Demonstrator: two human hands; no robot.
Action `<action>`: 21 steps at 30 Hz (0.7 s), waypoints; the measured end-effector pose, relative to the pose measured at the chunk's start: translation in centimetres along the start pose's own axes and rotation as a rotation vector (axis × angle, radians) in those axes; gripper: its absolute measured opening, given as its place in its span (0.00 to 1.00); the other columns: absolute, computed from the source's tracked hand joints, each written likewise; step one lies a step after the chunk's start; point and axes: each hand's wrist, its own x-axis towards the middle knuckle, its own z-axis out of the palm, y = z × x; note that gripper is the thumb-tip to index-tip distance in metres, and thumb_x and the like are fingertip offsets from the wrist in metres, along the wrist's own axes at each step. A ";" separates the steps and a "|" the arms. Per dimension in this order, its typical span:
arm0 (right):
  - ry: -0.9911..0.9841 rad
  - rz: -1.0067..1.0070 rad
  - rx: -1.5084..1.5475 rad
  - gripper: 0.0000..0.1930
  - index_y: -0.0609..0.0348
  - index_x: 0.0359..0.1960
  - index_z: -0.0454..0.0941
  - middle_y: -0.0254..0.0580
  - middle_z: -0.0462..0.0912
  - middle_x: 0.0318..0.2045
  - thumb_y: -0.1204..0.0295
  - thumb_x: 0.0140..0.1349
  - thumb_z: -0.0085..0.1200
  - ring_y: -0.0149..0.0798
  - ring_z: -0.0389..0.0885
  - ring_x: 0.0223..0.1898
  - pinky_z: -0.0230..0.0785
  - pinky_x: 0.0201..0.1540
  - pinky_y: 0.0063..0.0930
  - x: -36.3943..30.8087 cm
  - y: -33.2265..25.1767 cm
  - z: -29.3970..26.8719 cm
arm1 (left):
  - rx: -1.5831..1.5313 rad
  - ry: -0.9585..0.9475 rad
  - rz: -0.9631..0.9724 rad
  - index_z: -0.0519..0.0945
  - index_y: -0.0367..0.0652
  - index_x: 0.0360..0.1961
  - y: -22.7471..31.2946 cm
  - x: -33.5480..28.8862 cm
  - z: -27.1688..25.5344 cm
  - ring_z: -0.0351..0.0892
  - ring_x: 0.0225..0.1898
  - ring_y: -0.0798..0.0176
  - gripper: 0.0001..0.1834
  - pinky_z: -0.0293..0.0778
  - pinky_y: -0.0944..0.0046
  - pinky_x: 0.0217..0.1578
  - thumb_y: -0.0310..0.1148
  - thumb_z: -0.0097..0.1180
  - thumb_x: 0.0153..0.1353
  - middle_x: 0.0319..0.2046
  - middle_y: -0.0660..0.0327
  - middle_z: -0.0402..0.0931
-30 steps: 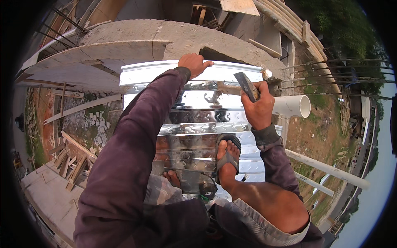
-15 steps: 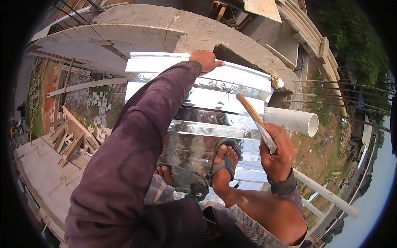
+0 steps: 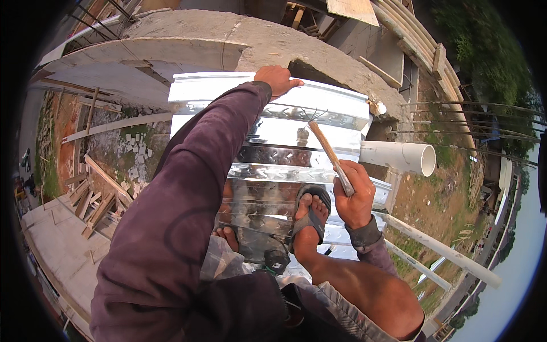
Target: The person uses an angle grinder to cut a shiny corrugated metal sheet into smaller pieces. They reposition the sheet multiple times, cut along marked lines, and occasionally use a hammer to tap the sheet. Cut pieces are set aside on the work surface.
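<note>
my left hand [image 3: 277, 80] lay flat, fingers spread, pressing on the far edge of the shiny corrugated metal sheet [image 3: 273, 131], no grasp, just resting on it beside the concrete beam [image 3: 228, 40]. my right hand [image 3: 354, 196] had its grip clenched round the wooden handle of the hammer [image 3: 329, 155], handle slanting up and away, its head down against the sheet's middle ridge. the sheet stretched out beneath me, my sandalled foot [image 3: 310, 219] planted on its near part, just beside the right hand. a white plastic pipe [image 3: 399, 157] stuck out past the sheet's right edge, near the hammer hand.
</note>
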 end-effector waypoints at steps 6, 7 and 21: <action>0.059 0.043 -0.060 0.18 0.66 0.48 0.81 0.53 0.82 0.41 0.84 0.53 0.60 0.57 0.84 0.38 0.77 0.38 0.40 2.7 -1.8 -0.6 | -0.082 0.120 0.079 0.87 0.36 0.28 -0.4 -1.0 0.3 0.86 0.37 0.45 0.40 0.77 0.46 0.42 0.67 0.46 0.69 0.30 0.46 0.85; 0.072 0.054 -0.054 0.18 0.63 0.47 0.81 0.53 0.82 0.41 0.84 0.53 0.61 0.57 0.84 0.38 0.77 0.38 0.41 2.3 -0.7 1.9 | -0.102 -0.101 0.047 0.88 0.37 0.28 -0.3 -0.3 -0.4 0.86 0.39 0.45 0.39 0.77 0.47 0.43 0.66 0.46 0.69 0.31 0.46 0.85; 0.164 0.102 0.152 0.09 0.65 0.41 0.82 0.48 0.85 0.37 0.79 0.59 0.60 0.43 0.84 0.35 0.75 0.39 0.36 2.2 -3.0 -2.4 | -0.025 0.034 0.009 0.88 0.38 0.31 -0.3 0.1 -1.0 0.86 0.36 0.47 0.37 0.78 0.48 0.41 0.66 0.49 0.68 0.31 0.49 0.86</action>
